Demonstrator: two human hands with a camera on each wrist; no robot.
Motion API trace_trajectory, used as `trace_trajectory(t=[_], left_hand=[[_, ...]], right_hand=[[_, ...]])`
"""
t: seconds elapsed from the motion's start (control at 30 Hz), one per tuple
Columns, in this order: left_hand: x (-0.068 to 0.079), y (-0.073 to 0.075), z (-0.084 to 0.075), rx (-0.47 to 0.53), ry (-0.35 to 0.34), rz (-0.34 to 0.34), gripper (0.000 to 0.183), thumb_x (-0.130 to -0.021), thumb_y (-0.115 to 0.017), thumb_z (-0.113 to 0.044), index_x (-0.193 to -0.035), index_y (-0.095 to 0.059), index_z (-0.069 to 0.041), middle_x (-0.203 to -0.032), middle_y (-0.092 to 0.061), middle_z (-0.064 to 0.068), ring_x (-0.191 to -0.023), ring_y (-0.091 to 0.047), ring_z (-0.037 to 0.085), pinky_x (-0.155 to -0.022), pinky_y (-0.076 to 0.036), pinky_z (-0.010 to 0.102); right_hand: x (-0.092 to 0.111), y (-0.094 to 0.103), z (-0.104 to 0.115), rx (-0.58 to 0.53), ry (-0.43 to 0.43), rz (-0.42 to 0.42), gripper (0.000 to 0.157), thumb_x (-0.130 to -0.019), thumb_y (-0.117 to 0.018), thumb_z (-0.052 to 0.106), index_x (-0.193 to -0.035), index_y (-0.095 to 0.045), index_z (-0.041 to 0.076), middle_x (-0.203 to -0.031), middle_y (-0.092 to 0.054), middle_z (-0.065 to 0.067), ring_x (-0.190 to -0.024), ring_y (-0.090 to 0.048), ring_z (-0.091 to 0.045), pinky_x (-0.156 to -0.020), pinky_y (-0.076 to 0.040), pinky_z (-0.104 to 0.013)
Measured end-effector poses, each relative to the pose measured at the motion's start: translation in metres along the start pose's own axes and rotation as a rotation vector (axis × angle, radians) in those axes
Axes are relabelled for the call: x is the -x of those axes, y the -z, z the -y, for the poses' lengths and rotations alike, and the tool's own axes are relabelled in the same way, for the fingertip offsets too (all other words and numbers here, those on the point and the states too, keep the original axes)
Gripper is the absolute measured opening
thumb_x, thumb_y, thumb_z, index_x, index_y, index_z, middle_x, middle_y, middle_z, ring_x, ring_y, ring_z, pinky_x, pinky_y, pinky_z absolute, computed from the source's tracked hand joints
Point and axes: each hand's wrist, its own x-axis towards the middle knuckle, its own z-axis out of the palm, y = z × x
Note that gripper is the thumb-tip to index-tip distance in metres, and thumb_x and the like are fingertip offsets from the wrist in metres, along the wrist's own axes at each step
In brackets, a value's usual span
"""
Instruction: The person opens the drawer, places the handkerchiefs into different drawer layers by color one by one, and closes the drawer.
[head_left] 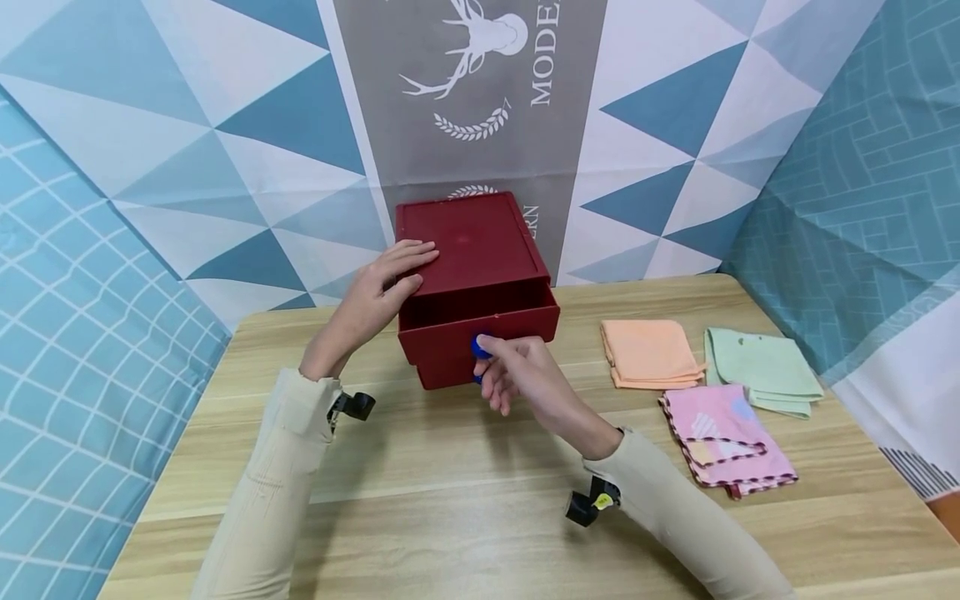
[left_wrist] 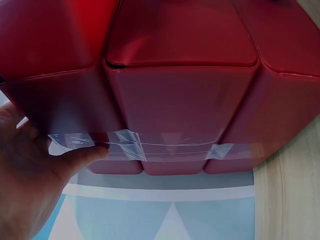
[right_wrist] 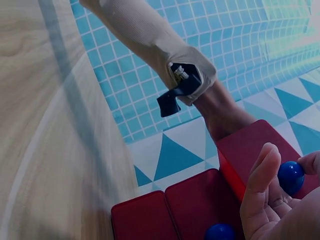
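A dark red drawer box (head_left: 468, 237) stands at the back of the table, its top drawer (head_left: 438, 343) pulled partly out. My left hand (head_left: 369, 292) rests on the box's upper left edge, fingers laid over the top. In the left wrist view the left thumb (left_wrist: 82, 157) lies along the box's side, near strips of clear tape (left_wrist: 131, 145). My right hand (head_left: 536, 379) pinches the round blue knob (right_wrist: 291, 177) on the top drawer's front between thumb and fingers. Below it, a second blue knob (right_wrist: 220, 232) sits on a lower drawer. The visible part of the top drawer's inside is dark.
To the right on the wooden table (head_left: 435, 500) lie three folded cloths: an orange one (head_left: 648, 354), a green one (head_left: 765, 367) and a pink patterned one (head_left: 727, 437). A patterned backdrop (head_left: 465, 158) rises just behind the box.
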Motion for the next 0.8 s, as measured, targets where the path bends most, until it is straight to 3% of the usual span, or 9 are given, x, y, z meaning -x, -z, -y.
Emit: trace_trajectory(t=[0.1,0.33,0.8], left_hand=[[0.0,-0.001,0.001,0.007,-0.002,-0.008,0.04,-0.102,-0.05,-0.021,-0.14,-0.06,-0.015,-0.149,-0.051,-0.001,-0.145,-0.033,0.017,-0.118,-0.028,0.048],[0.0,-0.003,0.003,0.023,-0.01,-0.026,0.039,-0.102,-0.05,-0.02,-0.139,-0.061,-0.016,-0.148,-0.052,-0.002,-0.145,-0.033,0.018,-0.119,-0.026,0.045],[0.0,-0.005,0.004,0.045,-0.006,-0.049,0.039,-0.101,-0.05,-0.018,-0.138,-0.062,-0.015,-0.147,-0.053,-0.001,-0.145,-0.034,0.019,-0.118,-0.026,0.045]], right_hand=[[0.005,0.0,0.0,0.003,-0.009,0.007,0.058,-0.099,-0.058,0.041,-0.09,-0.06,-0.016,-0.061,-0.061,-0.011,-0.046,-0.055,-0.016,-0.042,-0.047,-0.025],[0.018,-0.002,0.0,0.024,-0.027,0.025,0.049,-0.099,-0.057,0.043,-0.086,-0.066,-0.004,-0.063,-0.062,-0.012,-0.048,-0.056,-0.018,-0.044,-0.049,-0.026],[0.033,-0.005,-0.001,0.037,-0.039,0.044,0.047,-0.1,-0.056,0.038,-0.084,-0.066,-0.005,-0.06,-0.061,-0.011,-0.046,-0.055,-0.017,-0.043,-0.048,-0.025]])
